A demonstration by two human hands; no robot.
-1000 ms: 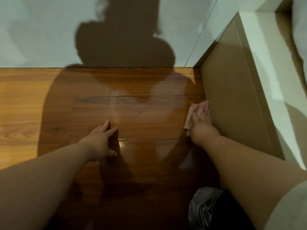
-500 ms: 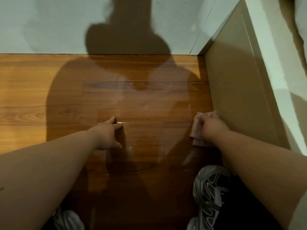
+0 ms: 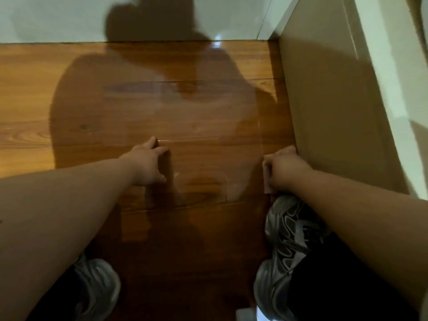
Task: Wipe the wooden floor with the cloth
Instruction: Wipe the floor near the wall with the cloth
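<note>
Pinkish cloth [image 3: 267, 181] shows in the head view only as a narrow strip along the left side of the right hand [image 3: 286, 169]. The rest is hidden beneath the hand. The right hand's fingers are curled down over the cloth and grasp it, pressing it onto the wooden floor [image 3: 208, 112]. This is at the floor's right edge, where the brown panel [image 3: 328, 107] rises; the knuckles are just beside that panel, perhaps touching it. The visible strip runs far-to-near, parallel to the foot of the panel.

The right shoe [image 3: 289, 228] sits directly behind the cloth on the person's side, its toe just beside the cloth's near end. The left hand [image 3: 148, 163] lies well apart to the left, fingers straight and released, flat on the boards as a brace and holding nothing.

Panel and shoe appear to close off the right and the near side. The open boards lie left of the cloth and ahead toward the white wall [image 3: 69, 17], so the next stroke probably has to go one of those ways.
</note>
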